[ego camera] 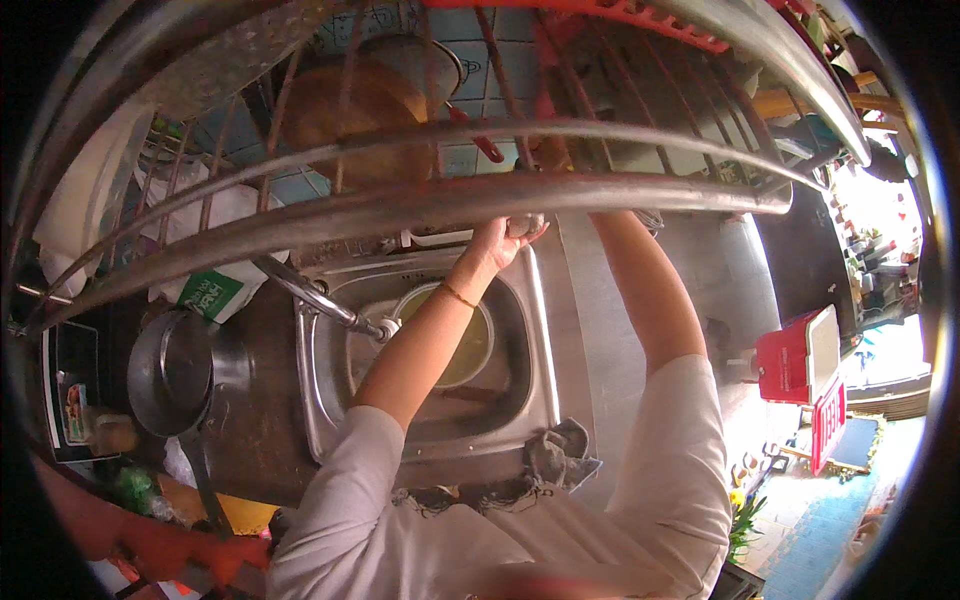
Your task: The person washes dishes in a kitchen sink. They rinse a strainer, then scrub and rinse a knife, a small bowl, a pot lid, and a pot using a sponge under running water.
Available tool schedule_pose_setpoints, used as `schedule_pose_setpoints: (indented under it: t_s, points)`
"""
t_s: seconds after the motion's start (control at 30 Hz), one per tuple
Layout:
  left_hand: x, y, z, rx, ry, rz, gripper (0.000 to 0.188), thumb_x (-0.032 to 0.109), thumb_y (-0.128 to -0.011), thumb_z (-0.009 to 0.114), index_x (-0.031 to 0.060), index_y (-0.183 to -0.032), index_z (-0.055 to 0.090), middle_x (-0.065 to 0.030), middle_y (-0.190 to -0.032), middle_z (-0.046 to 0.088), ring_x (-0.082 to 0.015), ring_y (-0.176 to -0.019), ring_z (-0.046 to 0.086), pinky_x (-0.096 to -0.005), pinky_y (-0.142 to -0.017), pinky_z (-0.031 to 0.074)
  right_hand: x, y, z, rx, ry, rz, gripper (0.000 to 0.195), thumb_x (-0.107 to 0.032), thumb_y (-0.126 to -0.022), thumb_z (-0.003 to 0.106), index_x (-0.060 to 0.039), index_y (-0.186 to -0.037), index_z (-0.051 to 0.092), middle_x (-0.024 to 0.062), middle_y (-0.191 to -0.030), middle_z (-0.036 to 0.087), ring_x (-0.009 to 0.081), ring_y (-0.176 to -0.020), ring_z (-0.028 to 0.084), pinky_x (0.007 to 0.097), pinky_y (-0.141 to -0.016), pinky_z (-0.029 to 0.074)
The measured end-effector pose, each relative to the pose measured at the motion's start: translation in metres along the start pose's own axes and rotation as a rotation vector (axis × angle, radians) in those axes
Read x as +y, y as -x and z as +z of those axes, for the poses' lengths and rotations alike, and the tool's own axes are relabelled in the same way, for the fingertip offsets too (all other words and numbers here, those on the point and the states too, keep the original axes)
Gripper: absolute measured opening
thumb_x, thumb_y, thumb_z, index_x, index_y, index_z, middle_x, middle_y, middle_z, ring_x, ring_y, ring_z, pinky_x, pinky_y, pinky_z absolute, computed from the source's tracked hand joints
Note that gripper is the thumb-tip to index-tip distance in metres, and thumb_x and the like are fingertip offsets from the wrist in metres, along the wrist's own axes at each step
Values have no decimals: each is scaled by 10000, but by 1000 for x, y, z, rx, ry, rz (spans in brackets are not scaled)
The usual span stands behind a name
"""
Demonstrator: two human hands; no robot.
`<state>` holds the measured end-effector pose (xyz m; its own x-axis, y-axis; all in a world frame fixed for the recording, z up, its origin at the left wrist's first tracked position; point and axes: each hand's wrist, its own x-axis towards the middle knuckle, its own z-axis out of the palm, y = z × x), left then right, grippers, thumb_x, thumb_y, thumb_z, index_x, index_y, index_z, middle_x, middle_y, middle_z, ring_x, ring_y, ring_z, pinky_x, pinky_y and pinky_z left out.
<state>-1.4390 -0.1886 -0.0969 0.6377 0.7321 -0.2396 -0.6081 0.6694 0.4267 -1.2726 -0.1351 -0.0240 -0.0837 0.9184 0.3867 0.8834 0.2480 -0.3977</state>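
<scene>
My left hand point(501, 244) is raised above the far right corner of a stainless steel sink point(541, 330). A small greyish rounded object point(525, 223), too unclear to name, rests in its fingers, partly covered by the rack's front tube. My right forearm point(641, 292) passes up behind that tube. Between the bars, my right hand point(555, 154) shows only in part, and what it holds or touches is hidden. Below my left forearm, a round basin point(484, 341) with cloudy liquid sits in the sink. The faucet point(322, 296) reaches over it from the left.
A metal dish rack point(480, 196) crosses the view close overhead. Left of the sink stands a dark frying pan point(169, 375), with a white bag point(244, 289) behind it. A grey cloth point(562, 454) hangs at the sink's near right corner. A red-and-white cooler point(795, 360) stands farther right.
</scene>
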Motion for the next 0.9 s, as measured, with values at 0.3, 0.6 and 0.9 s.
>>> schedule_pose_setpoints:
  t_s: [0.3, 0.6, 0.9]
  points:
    - [-3, 20, 15, 43, -79, 112, 374, 27, -885, 366, 161, -1232, 400, -82, -1248, 488, -250, -1107, 509, -536, -913, 445, -23, 51, 13, 363, -37, 78, 278, -300, -816, 606, -68, -968, 611, 121, -820, 612, 262, -768, 581, 376, -672, 444]
    - [-80, 144, -80, 271, -757, 235, 437, 45, -828, 539, 84, -1258, 468, -93, -1166, 538, -232, -1072, 501, -346, -929, 400, -142, 251, 110, 103, -1699, 1002, 214, -77, -852, 579, -31, -1060, 576, 48, -976, 612, 150, -853, 575, 289, -782, 461]
    - [-86, 237, -182, 1079, -851, 148, 566, 184, -761, 691, 3, -1220, 413, -163, -1106, 523, -351, -1041, 514, -442, -895, 424, -132, 288, 153, 297, -1129, 1128, 153, -193, -930, 487, -74, -853, 546, 17, -688, 514, 105, -424, 413, 247, -337, 330]
